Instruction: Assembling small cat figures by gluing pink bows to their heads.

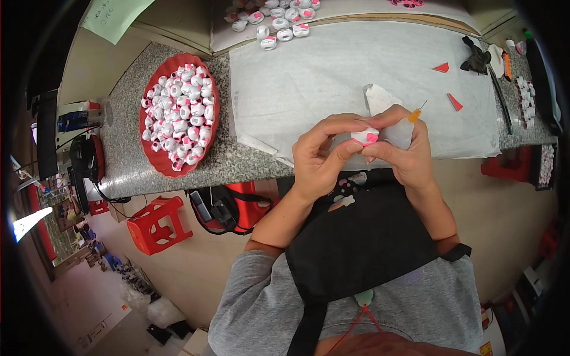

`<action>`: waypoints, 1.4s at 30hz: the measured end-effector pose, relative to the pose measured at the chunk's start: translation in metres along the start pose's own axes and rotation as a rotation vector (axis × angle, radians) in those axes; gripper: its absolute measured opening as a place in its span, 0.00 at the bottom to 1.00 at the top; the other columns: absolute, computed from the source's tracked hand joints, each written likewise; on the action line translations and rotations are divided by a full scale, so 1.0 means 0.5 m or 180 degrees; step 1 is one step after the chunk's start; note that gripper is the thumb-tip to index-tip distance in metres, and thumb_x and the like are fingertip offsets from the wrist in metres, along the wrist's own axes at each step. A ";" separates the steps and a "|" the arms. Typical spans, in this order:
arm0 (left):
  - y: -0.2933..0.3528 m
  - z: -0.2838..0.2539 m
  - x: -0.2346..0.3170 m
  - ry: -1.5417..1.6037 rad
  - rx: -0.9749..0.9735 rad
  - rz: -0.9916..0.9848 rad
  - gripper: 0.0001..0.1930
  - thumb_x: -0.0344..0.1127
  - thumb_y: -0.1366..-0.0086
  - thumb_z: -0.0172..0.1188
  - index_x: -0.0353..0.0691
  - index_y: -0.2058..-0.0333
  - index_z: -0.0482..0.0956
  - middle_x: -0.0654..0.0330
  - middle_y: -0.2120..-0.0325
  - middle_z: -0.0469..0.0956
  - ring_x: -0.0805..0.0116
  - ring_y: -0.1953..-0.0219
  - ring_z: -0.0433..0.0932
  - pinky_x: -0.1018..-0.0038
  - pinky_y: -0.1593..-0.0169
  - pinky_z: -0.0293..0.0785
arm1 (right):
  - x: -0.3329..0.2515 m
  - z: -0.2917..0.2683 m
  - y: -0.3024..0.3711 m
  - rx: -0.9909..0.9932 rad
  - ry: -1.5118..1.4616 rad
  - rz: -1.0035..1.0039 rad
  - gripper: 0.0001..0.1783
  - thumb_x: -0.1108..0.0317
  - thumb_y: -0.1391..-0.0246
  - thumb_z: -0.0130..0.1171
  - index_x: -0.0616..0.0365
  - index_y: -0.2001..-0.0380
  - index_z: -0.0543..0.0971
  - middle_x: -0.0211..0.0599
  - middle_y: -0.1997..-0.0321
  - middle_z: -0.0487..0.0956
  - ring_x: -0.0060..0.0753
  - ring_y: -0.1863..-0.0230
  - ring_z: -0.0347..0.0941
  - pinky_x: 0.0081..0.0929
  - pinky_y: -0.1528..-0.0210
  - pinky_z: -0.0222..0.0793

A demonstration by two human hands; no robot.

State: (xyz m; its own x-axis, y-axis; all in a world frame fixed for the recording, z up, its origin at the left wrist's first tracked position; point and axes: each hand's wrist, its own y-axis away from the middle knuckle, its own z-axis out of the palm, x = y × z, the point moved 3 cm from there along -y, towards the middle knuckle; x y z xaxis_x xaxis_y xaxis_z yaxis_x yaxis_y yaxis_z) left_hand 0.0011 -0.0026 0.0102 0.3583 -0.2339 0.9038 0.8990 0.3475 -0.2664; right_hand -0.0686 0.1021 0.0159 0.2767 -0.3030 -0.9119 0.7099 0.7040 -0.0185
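Between both hands, over the front of the paper-covered table, is a small white figurine piece (366, 137) with a pink patch. My left hand (317, 157) pinches it from the left with thumb and fingers. From the other side, the thumb and fingertips of my right hand (411, 163) press against the same piece. Tucked in the right palm is a translucent squeeze bottle (400, 135), its orange needle tip (415, 115) pointing up and to the right, away from the piece. Just behind the hands lies a crumpled white tissue (381, 98).
A red scalloped tray (217, 113) heaped with white-and-pink pieces stands at left. More white pieces (285, 34) lie at the back. Red scraps (455, 102), a black rod (502, 101) and an orange cutter (507, 65) are at right. Below the table stands a red stool (159, 224).
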 end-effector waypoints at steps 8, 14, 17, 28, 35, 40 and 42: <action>0.002 -0.006 0.000 0.0300 0.0084 -0.0415 0.11 0.24 0.48 0.50 0.29 0.64 0.67 0.54 0.65 0.69 0.70 0.62 0.68 0.77 0.58 0.64 | 0.000 0.004 -0.005 -0.0068 0.0099 0.0088 0.14 0.79 0.63 0.54 0.66 0.67 0.70 0.32 0.80 0.70 0.18 0.80 0.66 0.13 0.77 0.62; 0.003 -0.006 -0.001 0.0104 0.0024 -0.0375 0.12 0.23 0.48 0.50 0.29 0.62 0.66 0.54 0.65 0.69 0.69 0.60 0.67 0.76 0.55 0.62 | 0.008 0.000 -0.001 -0.0010 0.0084 -0.0049 0.14 0.79 0.62 0.52 0.66 0.67 0.70 0.34 0.78 0.71 0.18 0.79 0.66 0.14 0.78 0.63; 0.004 -0.005 -0.001 -0.0028 0.0057 -0.0335 0.13 0.23 0.49 0.50 0.29 0.63 0.66 0.54 0.65 0.69 0.69 0.59 0.67 0.75 0.55 0.62 | 0.005 0.004 -0.001 0.0101 0.0017 0.0062 0.13 0.79 0.61 0.52 0.66 0.67 0.70 0.35 0.78 0.71 0.19 0.79 0.66 0.14 0.78 0.63; -0.002 -0.018 -0.009 0.0678 -0.0027 -0.0109 0.09 0.20 0.51 0.52 0.30 0.68 0.67 0.53 0.68 0.70 0.72 0.70 0.69 0.79 0.69 0.69 | 0.008 0.012 -0.001 0.0125 0.0126 0.0257 0.12 0.80 0.65 0.52 0.67 0.70 0.70 0.37 0.79 0.70 0.24 0.82 0.67 0.16 0.77 0.63; 0.012 -0.024 0.003 0.0958 -0.0066 -0.0198 0.10 0.22 0.52 0.53 0.32 0.68 0.68 0.51 0.68 0.70 0.71 0.70 0.70 0.78 0.70 0.69 | 0.017 0.023 0.001 -0.0017 -0.0073 0.0202 0.11 0.80 0.65 0.52 0.67 0.71 0.68 0.39 0.78 0.70 0.26 0.82 0.67 0.18 0.78 0.64; 0.011 -0.047 0.014 0.1196 -0.0119 -0.0490 0.10 0.22 0.51 0.52 0.31 0.67 0.68 0.52 0.68 0.70 0.70 0.69 0.70 0.78 0.69 0.69 | 0.023 0.047 -0.023 -0.0250 -0.0323 0.0425 0.11 0.79 0.64 0.53 0.66 0.72 0.68 0.39 0.78 0.70 0.26 0.82 0.67 0.19 0.78 0.64; 0.017 -0.055 0.018 0.1256 -0.0094 -0.0525 0.10 0.22 0.51 0.52 0.31 0.67 0.68 0.52 0.68 0.70 0.69 0.68 0.70 0.77 0.67 0.68 | 0.025 0.058 -0.028 -0.0325 -0.0182 0.0417 0.11 0.79 0.64 0.53 0.65 0.72 0.68 0.38 0.79 0.70 0.26 0.82 0.67 0.18 0.77 0.63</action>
State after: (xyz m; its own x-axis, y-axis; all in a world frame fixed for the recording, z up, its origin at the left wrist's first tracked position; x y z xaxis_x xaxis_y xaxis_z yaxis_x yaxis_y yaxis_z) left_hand 0.0189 -0.0269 0.0069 0.2730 -0.6156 0.7393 0.9571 0.2517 -0.1438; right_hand -0.0562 0.0698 0.0168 0.4011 -0.2384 -0.8845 0.5968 0.8005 0.0548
